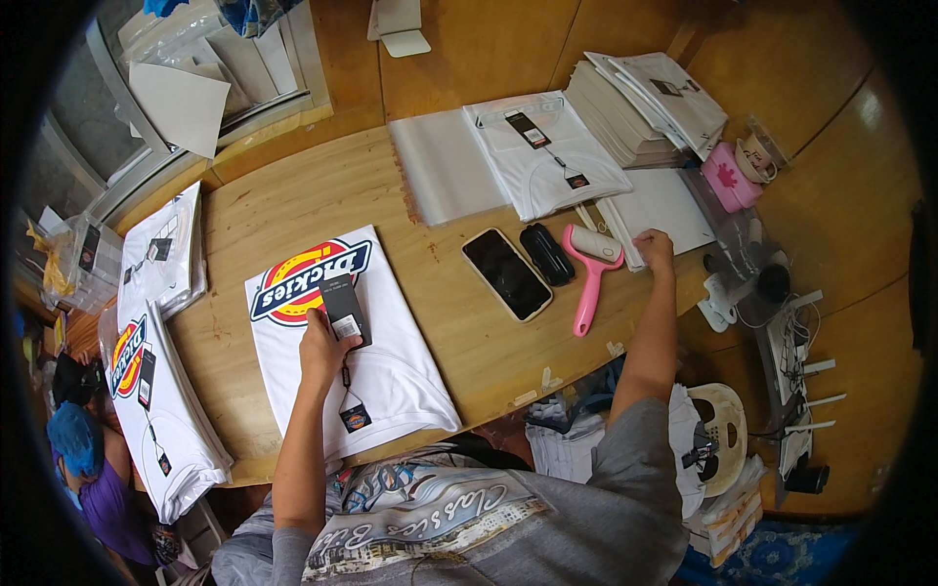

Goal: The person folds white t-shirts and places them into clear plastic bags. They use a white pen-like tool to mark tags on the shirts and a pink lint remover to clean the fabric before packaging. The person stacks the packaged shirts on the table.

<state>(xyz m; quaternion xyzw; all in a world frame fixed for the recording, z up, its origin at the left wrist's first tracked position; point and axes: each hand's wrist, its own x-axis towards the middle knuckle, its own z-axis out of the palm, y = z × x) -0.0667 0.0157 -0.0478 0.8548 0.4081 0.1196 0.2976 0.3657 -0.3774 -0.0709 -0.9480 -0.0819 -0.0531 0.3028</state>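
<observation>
A folded white T-shirt (396, 391) with a red, yellow and blue print lies on the table before me. My left hand (325, 350) rests on it, thumb and fingers closed on the black hang tag (345, 303). A cord runs from that tag to a small dark label (355, 417) near the neckline. Over at the right, my right hand (657, 251) is curled beside some narrow white strips (622, 234) and a white board (664, 210); what its fingertips pinch is hidden. Close by lie a pink lint roller (589, 293), a black case (547, 254) and a phone (508, 275).
Folded white shirts (176, 410) are piled along the left edge. At the back lie clear plastic sleeves (449, 166), a tagged white shirt (547, 161) and a stack of boards (611, 122). A pink box (731, 178) and a cabled router (796, 381) stand at right. A person sits lower left.
</observation>
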